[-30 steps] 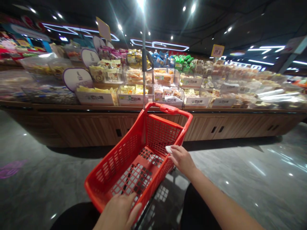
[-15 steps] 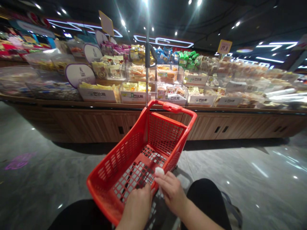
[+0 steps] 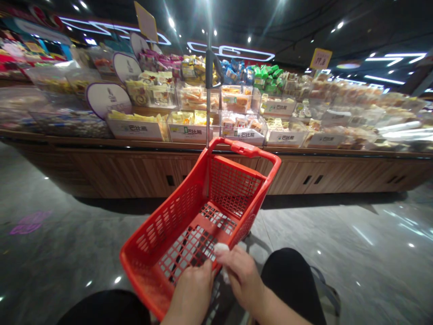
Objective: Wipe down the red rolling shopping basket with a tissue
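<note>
A red plastic shopping cart (image 3: 158, 212) with grid-patterned sides stands close in front of me, and nothing lies in its basket. My left hand (image 3: 194, 284) is closed around its near rim, fingers curled over the edge and partly hidden. Just to the right, my right hand (image 3: 244, 277) pinches a crumpled white tissue (image 3: 221, 248) against the same rim. A bit of the white material also shows below those fingers. The two hands are close together but apart.
Behind the cart runs a wood-fronted display counter (image 3: 135, 174) with clear bins of packaged food (image 3: 241, 122) and price signs (image 3: 320, 58). A thin upright pole (image 3: 209, 113) stands beside the cart's handle (image 3: 243, 148). My dark-clothed knees (image 3: 291, 275) flank the cart.
My right hand with the tissue has shifted slightly left and down along the rim. My left hand stays on the rim, and the whole view has moved a little.
</note>
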